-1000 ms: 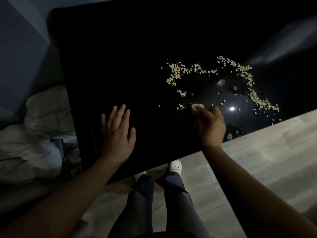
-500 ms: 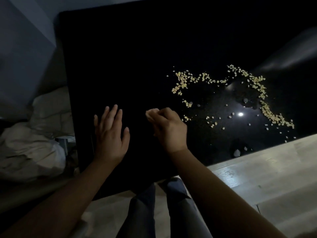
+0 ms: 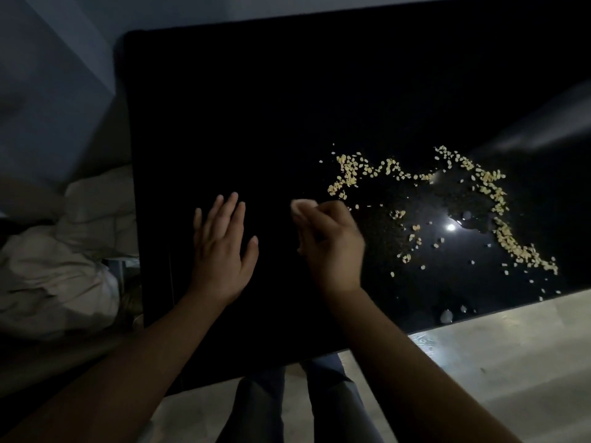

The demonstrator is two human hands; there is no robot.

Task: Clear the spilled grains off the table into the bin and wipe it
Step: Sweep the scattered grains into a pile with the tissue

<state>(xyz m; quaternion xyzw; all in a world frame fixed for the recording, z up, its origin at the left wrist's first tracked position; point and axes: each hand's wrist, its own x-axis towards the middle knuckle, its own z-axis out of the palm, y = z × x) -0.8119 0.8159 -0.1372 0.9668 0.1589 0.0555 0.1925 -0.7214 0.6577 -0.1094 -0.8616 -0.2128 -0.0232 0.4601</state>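
the grains [image 3: 348, 174] are lying on the right part of the counter [image 3: 287, 107]. the left hand [image 3: 220, 251] is spreading flat over its near left part. the right hand [image 3: 329, 247] (pinching a small wad [image 3: 303, 207], too blurred to name) is hovering between them. a heap of cloth [image 3: 64, 266] is lying left of the counter.

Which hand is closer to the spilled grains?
Right. The right hand is just left of the grains, almost touching the nearest ones; the left hand lies flat on the table farther left.
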